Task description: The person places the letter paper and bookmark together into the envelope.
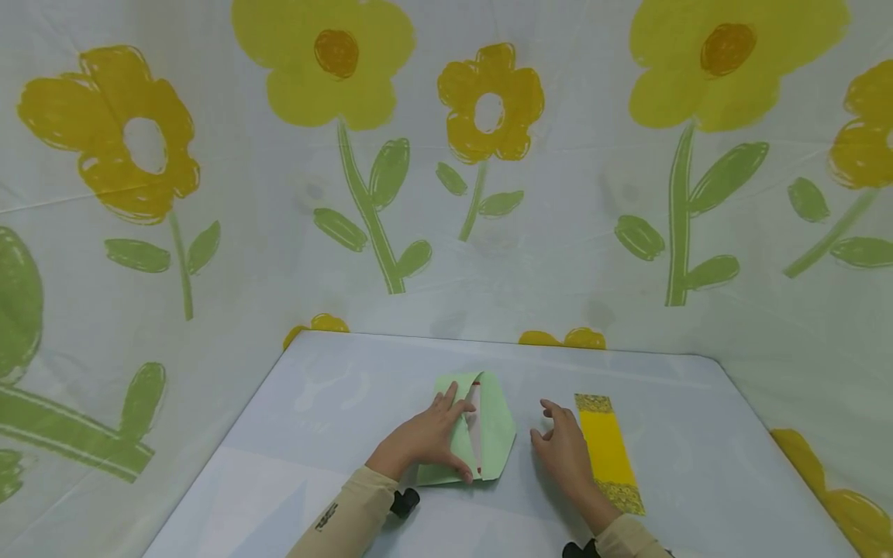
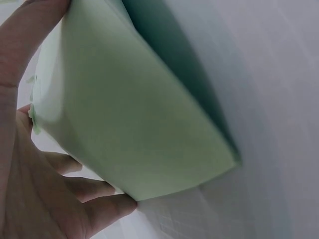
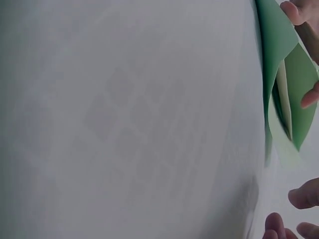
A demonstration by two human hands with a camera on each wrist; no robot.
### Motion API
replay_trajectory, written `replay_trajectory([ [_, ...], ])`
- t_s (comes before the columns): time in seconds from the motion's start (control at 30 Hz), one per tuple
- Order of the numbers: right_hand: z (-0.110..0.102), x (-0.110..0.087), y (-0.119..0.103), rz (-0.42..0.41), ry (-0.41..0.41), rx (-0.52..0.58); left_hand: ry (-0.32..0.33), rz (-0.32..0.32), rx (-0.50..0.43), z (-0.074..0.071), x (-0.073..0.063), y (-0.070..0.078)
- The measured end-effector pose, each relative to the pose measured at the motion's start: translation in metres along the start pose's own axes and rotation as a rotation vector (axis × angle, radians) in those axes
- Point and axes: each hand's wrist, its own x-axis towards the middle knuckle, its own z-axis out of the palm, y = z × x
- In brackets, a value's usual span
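My left hand [image 1: 434,438] spread across the pale-green paper envelope [image 1: 498,434] beneath it, right hand [image 1: 565,453] relaxed, holding nothing, beside it; I'd judge light, even pressure best, lest the envelope buckle.

At lower centre my left hand [image 1: 431,435] rests on folded pale-green paper [image 1: 498,434], my right hand [image 1: 563,449] beside a rectangular yellow gold-ended strip [image 1: 608,442].

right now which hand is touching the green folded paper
The left hand: its fingers are on the green folded paper, whereas the right hand is apart from it, beside the yellow strip.
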Motion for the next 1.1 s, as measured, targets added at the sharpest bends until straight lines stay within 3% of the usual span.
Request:
replay_trajectory([
  [0.83, -0.021, 0.000, 0.024, 0.084, 0.009, -0.053, -0.004, 0.014, -0.006, 0.002, 0.005, 0.006],
  [1.1, -0.035, -0.003, 0.036, 0.050, 0.036, -0.034, -0.006, 0.026, -0.005, 0.003, 0.007, 0.009],
])
